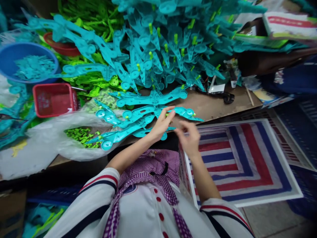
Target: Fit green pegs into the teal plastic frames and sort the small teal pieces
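Observation:
My left hand (162,124) lies over a stack of teal plastic parts (141,114) at the table's front edge. Its fingers are stretched out and apart, close to the arm of one teal part (184,112); whether they press on it I cannot tell. Just to the right, my right hand (189,137) is raised off the parts, fingers curled in a pinch and slightly blurred. Anything between those fingertips is too small to make out. Small green pieces (83,135) lie in a clear plastic bag (59,145) left of the stack.
A large heap of teal parts (168,43) with green pieces fills the back. At left stand a blue bowl (55,67) of teal pieces and a red basket (53,112). Right of me, below the table, is a striped cloth-lined crate (284,165). Another person's arm (269,61) reaches in.

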Demonstrator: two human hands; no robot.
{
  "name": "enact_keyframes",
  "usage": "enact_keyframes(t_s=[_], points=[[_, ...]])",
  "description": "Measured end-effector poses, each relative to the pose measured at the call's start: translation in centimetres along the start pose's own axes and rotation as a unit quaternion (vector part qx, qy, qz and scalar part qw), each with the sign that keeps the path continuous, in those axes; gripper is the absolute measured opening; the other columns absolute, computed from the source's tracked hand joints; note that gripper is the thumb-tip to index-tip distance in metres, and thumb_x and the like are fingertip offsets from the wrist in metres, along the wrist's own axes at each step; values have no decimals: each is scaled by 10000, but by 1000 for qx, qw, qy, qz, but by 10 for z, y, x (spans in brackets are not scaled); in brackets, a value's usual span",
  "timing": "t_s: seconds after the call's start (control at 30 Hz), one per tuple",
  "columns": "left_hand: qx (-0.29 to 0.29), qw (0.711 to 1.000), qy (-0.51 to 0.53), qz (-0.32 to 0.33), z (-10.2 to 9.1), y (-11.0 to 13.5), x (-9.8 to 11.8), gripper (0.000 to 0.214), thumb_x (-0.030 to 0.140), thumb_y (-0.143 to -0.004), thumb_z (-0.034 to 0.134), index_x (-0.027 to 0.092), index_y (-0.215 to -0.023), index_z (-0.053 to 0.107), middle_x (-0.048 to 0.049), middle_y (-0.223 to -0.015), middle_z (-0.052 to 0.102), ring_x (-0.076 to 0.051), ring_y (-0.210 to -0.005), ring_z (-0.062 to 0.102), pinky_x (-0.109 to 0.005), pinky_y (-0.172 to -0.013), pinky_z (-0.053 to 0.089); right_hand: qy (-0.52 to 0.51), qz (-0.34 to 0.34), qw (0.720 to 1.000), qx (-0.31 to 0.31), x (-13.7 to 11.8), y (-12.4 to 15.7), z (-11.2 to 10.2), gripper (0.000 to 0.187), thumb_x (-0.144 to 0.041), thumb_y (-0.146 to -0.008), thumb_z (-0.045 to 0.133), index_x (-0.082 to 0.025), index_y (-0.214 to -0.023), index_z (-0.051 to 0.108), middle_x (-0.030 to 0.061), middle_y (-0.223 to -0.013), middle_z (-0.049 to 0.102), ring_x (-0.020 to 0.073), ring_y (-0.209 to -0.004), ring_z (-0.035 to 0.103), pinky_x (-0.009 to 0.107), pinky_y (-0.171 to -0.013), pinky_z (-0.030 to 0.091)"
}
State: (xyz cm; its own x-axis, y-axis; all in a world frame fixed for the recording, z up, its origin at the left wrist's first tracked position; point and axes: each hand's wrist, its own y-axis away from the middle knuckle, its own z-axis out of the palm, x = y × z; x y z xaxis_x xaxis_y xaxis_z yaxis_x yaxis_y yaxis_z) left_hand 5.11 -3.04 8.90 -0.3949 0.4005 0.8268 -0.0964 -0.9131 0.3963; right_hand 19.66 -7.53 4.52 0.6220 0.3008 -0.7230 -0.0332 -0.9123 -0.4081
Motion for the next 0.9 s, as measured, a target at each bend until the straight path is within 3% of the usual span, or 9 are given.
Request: enact_keyframes(t_s=[0.1, 0.2, 0.3, 0.37, 0.47, 0.53, 0.6, 0.73, 0.9], points=[[22, 983, 154, -99, -24, 29, 2, 209, 379, -888, 649, 208, -1005, 619, 18, -780, 511, -92, -667, 498, -211, -615, 417, -83, -17, 987, -133, -43, 22, 27, 215, -369, -976, 557, -242, -1091, 686, 70, -954, 697, 204, -851, 657, 343, -779, 553], [23, 966, 213, -145, -46, 40, -1, 225, 415, -901, 596, 195, -944, 579, 3, -778, 522, -103, -659, 506, -225, -612, 432, -130, 28, 977, -168, -58, 29, 41, 213, -370, -985, 537, -241, -1045, 696, 66, -971, 714, 208, -873, 678, 346, -799, 561], [19, 992, 95, -85, -63, 39, -11, 289, 480, -928, 527, 198, -952, 588, -31, -856, 536, -146, -773, 552, -268, -685, 467, -191, 140, 963, -124, -48, 25, 39, 256, -440, -976, 532, -233, -1000, 681, 42, -854, 719, 181, -712, 675, 329, -679, 577], [17, 992, -117, 36, -74, 40, -20, 296, 481, -915, 570, 207, -1012, 623, -59, -988, 545, -184, -916, 564, -309, -781, 480, -243, 215, 942, -80, -33, 19, 33, 299, -504, -933, 578, -229, -1013, 666, 29, -801, 709, 171, -659, 671, 316, -619, 584], [-34, 852, -482, 202, -89, 41, -31, 376, 444, -892, 654, 227, -1198, 641, -100, -1157, 533, -255, -1084, 529, -391, -910, 451, -289, 263, 918, -68, -11, 16, 21, 415, -559, -796, 722, -220, -1027, 655, 30, -820, 711, 177, -686, 686, 330, -628, 605], [-75, 729, -639, 235, -97, 39, -34, 463, 438, -906, 643, 217, -1310, 602, -127, -1170, 549, -291, -1108, 520, -423, -914, 437, -278, 272, 918, -75, -5, 16, 16, 431, -560, -761, 754, -212, -995, 656, 16, -767, 693, 159, -630, 659, 315, -585, 591], [-92, 650, -716, 239, -101, 33, -34, 525, 443, -917, 623, 190, -1374, 563, -147, -1167, 568, -306, -1110, 522, -421, -897, 431, -250, 257, 931, -67, -6, 14, 15, 381, -546, -799, 726, -212, -970, 656, 14, -761, 685, 150, -633, 646, 298, -575, 577], [-84, 601, -751, 260, -104, 14, -30, 539, 475, -925, 597, 169, -1368, 580, -160, -1159, 576, -310, -1112, 520, -400, -888, 410, -253, 211, 942, -62, -15, 1, 20, 331, -531, -874, 652, -229, -1010, 640, 48, -967, 714, 180, -817, 690, 343, -722, 604], [-111, 620, -723, 284, -111, 2, -32, 459, 483, -929, 586, 188, -1273, 659, -143, -1104, 583, -298, -1067, 523, -393, -866, 398, -131, 123, 972, -149, -13, -6, 15, 368, -500, -949, 549, -233, -1154, 696, 62, -977, 676, 205, -937, 660, 385, -872, 551]])
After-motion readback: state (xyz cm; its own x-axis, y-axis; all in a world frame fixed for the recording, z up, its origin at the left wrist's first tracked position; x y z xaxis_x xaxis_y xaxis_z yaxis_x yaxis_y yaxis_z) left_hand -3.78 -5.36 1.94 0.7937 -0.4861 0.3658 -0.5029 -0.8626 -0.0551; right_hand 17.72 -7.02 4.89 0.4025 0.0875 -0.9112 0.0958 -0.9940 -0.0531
